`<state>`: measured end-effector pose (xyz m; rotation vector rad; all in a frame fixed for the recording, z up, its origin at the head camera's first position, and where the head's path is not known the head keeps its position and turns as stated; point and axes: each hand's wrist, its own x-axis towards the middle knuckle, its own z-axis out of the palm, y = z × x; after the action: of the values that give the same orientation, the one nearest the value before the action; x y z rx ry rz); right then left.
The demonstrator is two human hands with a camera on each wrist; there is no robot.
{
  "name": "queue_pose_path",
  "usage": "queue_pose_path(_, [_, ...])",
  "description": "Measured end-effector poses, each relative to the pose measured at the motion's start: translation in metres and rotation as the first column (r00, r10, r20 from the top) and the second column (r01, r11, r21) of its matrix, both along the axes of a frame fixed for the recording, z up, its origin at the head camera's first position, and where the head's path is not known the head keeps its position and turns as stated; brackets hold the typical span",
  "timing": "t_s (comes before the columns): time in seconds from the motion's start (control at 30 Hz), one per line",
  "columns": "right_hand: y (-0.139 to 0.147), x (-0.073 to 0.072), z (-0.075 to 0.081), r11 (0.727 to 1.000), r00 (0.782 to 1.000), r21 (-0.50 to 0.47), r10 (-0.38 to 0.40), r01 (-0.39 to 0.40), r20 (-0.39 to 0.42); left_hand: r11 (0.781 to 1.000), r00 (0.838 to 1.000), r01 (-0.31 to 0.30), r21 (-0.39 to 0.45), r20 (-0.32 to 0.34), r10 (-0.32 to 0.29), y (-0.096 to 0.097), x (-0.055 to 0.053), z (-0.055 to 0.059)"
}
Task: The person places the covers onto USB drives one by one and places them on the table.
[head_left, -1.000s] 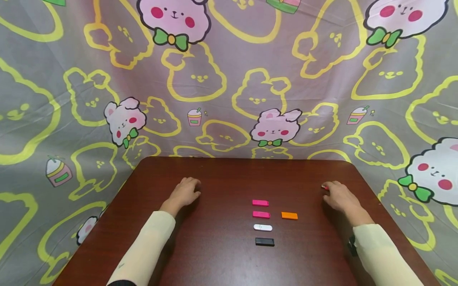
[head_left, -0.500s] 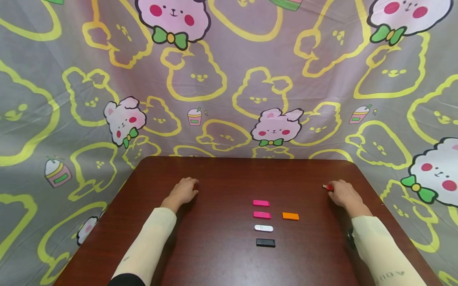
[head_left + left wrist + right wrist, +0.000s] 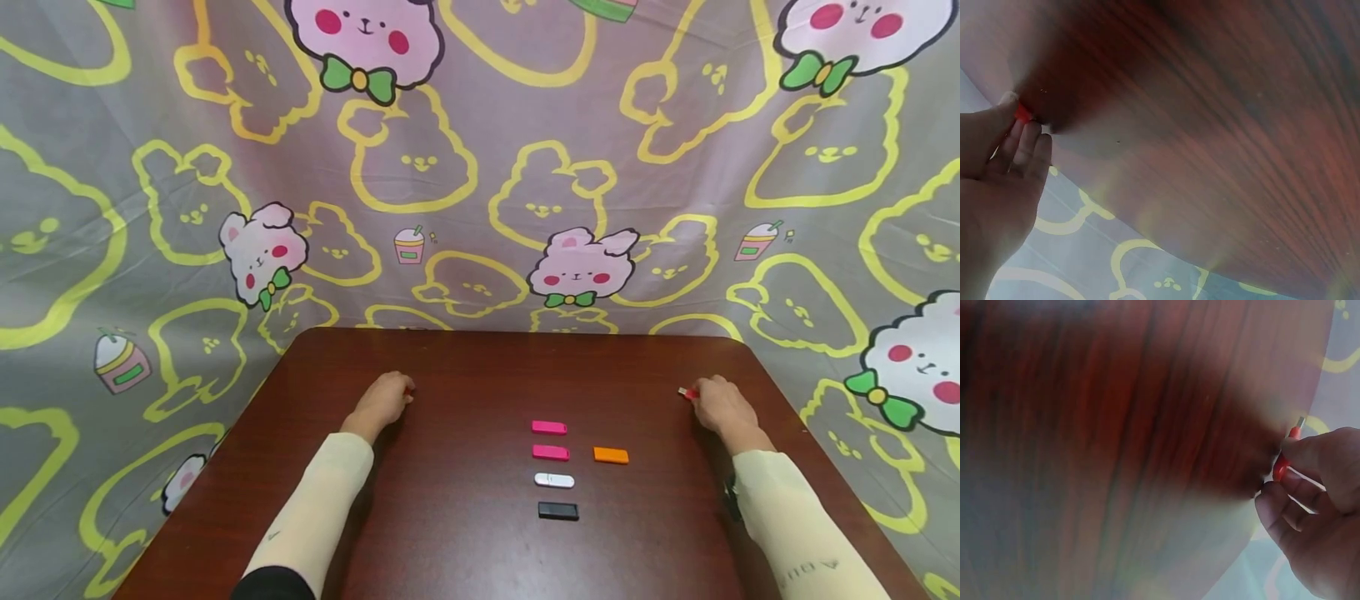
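Note:
On the far left part of the table, my left hand [image 3: 381, 402] pinches a small red piece [image 3: 1023, 114] between thumb and fingers. Most of that piece is hidden, so its kind cannot be made out. Over on the far right, my right hand [image 3: 723, 410] holds a red USB stick [image 3: 1280, 466] by its body. Its bare metal plug [image 3: 1301, 421] sticks out past the thumb. In the head view the stick's plug end points left, toward the middle of the table. The two hands are well apart.
Between the arms, a column of USB sticks lies on the brown table [image 3: 465, 533]: a pink one [image 3: 549, 427], another pink one [image 3: 551, 452], a white one [image 3: 554, 481] and a black one [image 3: 558, 511]. To their right lies an orange one [image 3: 611, 456]. Patterned cloth [image 3: 465, 183] hangs behind.
My right hand has moved slightly right, and more of the red USB stick shows. At my left fingertips the red piece has come into sight. The sticks in the middle stay put.

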<state>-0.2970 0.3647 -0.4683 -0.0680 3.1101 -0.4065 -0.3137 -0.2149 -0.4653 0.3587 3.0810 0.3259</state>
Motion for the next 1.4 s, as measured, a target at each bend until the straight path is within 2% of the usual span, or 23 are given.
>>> queue_pose_path(0.23, [-0.016, 0.006, 0.008, 0.999, 0.997, 0.014, 0.052, -0.051, -0.062, 0.999, 1.0, -0.022, 0.044, -0.01, 0.022, 0.004, 0.005, 0.003])
queue_pose_path(0.47, [-0.039, 0.023, 0.017, 0.987, 0.972, 0.009, 0.159, -0.16, -0.175, 0.995, 1.0, 0.017, 0.103, -0.016, -0.016, 0.018, 0.02, 0.014])
queue_pose_path(0.6, [-0.052, 0.037, 0.023, 0.984, 0.962, -0.004, 0.172, -0.177, -0.212, 0.99, 0.998, 0.054, 0.127, -0.046, -0.048, 0.029, 0.029, 0.018])
queue_pose_path(0.73, [-0.064, 0.051, 0.029, 0.985, 0.966, -0.021, 0.164, -0.172, -0.202, 0.984, 0.993, 0.093, 0.155, -0.092, -0.08, 0.04, 0.039, 0.018])
queue_pose_path(0.97, [-0.085, 0.072, 0.031, 0.979, 0.963, -0.049, 0.183, -0.196, -0.199, 0.966, 0.986, 0.154, 0.208, -0.102, -0.135, 0.059, 0.054, 0.017])
queue_pose_path(1.13, [-0.102, 0.087, 0.032, 0.968, 0.947, -0.084, 0.21, -0.236, -0.242, 0.954, 0.979, 0.193, 0.23, -0.107, -0.172, 0.072, 0.063, 0.016])
queue_pose_path(1.4, [-0.128, 0.104, 0.034, 0.954, 0.942, -0.125, 0.239, -0.273, -0.234, 0.908, 0.962, 0.271, 0.32, -0.13, -0.241, 0.094, 0.082, 0.018])
